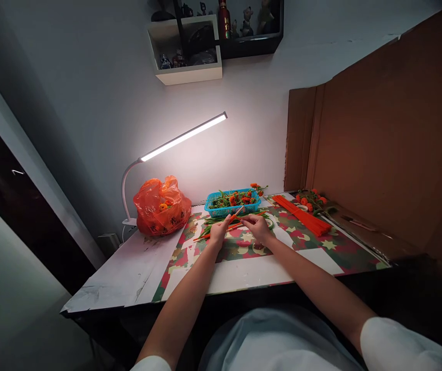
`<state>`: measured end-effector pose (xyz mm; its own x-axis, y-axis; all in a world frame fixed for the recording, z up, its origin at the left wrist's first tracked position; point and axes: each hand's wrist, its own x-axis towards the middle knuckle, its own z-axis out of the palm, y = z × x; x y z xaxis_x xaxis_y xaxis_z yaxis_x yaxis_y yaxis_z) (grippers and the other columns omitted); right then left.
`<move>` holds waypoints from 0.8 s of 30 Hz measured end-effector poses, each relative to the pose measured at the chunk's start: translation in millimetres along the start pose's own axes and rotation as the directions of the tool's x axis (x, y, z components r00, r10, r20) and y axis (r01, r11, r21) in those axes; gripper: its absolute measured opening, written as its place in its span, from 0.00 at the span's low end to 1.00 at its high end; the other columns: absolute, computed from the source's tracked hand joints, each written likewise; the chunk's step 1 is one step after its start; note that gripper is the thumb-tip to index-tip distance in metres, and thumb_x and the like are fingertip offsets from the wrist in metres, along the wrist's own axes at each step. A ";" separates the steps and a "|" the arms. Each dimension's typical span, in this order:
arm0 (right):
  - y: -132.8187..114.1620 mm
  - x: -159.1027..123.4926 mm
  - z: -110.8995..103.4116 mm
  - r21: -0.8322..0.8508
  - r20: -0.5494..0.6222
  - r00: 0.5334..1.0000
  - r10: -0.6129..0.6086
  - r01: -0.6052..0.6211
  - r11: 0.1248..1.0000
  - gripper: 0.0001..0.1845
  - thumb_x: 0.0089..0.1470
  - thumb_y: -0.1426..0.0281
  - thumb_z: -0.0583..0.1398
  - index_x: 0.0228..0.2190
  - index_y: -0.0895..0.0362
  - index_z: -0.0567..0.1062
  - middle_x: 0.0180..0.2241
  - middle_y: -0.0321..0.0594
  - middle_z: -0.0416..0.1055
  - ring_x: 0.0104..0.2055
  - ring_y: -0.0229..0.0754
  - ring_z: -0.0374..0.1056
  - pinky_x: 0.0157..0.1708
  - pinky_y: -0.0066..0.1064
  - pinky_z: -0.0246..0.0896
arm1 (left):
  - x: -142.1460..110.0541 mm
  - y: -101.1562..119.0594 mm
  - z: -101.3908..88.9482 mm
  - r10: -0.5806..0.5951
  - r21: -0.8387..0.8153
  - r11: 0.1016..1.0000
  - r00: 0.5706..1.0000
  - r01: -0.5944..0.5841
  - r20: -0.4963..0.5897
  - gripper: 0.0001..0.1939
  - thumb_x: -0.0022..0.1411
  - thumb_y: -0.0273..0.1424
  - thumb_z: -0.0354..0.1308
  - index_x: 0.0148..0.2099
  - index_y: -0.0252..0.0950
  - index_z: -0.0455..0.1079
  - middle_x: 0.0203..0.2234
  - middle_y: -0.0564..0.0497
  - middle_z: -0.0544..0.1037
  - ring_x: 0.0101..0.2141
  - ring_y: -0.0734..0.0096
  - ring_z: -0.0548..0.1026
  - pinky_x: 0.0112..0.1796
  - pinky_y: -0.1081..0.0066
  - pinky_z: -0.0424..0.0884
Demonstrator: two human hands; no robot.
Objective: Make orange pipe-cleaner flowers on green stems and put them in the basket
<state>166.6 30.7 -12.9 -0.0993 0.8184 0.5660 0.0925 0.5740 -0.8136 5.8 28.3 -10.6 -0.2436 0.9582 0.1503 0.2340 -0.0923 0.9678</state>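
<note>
My left hand (220, 230) is closed around a thin light-coloured stick (239, 211), which slants up past the fingertips. An orange pipe cleaner (235, 218) runs from the stick to my right hand (257, 228), whose fingers pinch its end. Both hands are just above the patterned tabletop. Beneath and behind them lie green stems (210, 224) and a few loose orange pieces (202, 237). Right beside my right hand is a round tape roll (270, 223), partly hidden. Directly behind the hands stands a blue basket (221, 211) holding orange flowers (240, 198) on green stems.
An orange plastic bag (162, 208) sits at the back left, beside a lit clamp lamp (184, 137). To the right lie a bundle of orange pipe cleaners (302, 214) and more orange flowers (310, 200). Cardboard (383, 134) walls the right side. Shelves (190, 77) hang above.
</note>
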 end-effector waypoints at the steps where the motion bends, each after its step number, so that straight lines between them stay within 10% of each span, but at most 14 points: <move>1: 0.2 1.2 -1.6 0.021 0.012 1.000 0.027 -0.027 0.999 0.16 0.46 0.57 0.61 0.30 0.57 0.80 0.29 0.42 0.76 0.31 0.43 0.70 0.30 0.32 0.63 | -0.2 0.9 0.2 0.015 -0.007 1.000 1.000 -0.015 0.017 0.31 0.49 0.56 0.55 0.15 0.38 0.45 0.12 0.59 0.46 0.17 0.81 0.46 0.21 0.72 0.44; 10: -8.4 8.6 -20.3 -0.005 0.187 0.973 0.137 -0.138 0.990 0.20 0.40 0.54 0.63 0.23 0.60 0.77 0.22 0.39 0.72 0.25 0.39 0.65 0.25 0.29 0.57 | -0.9 1.5 -8.4 0.278 0.113 0.946 0.941 -0.302 0.192 0.33 0.48 0.60 0.50 0.17 0.36 0.45 0.15 0.58 0.45 0.19 0.81 0.44 0.23 0.72 0.41; 24: -0.4 5.9 -35.1 -0.205 0.331 0.919 0.216 -0.153 0.967 0.20 0.35 0.54 0.66 0.21 0.60 0.78 0.19 0.39 0.71 0.22 0.36 0.62 0.22 0.27 0.53 | -11.0 9.1 -19.7 0.358 0.481 0.697 0.840 -0.531 0.408 0.30 0.52 0.55 0.49 0.15 0.34 0.54 0.14 0.58 0.46 0.19 0.79 0.46 0.23 0.71 0.42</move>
<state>200.8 36.3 -4.5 -0.3989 0.8662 0.3008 0.3080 0.4355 -0.8458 -7.9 11.6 0.6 0.2633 0.8820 0.3907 0.7455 -0.4431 0.4978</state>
